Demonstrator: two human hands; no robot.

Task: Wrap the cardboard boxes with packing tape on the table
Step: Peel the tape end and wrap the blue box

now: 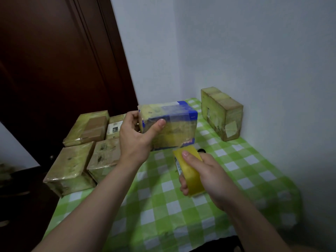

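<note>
My left hand (pixel 135 136) grips the left end of a blue and yellowish cardboard box (pixel 174 124), thumb across its front face, holding it tilted just above the table. Glossy tape covers much of the box. My right hand (pixel 203 171) holds a yellow roll of packing tape (pixel 190 171) just below the box's lower right corner. A strip of tape runs from the roll up to the box's bottom edge.
Several taped boxes (pixel 71 166) lie in a cluster at the table's left side. Another taped box (pixel 222 113) stands against the wall at the back right. A green and white checked cloth (pixel 227 160) covers the table. A dark wooden door (pixel 54 60) stands behind on the left.
</note>
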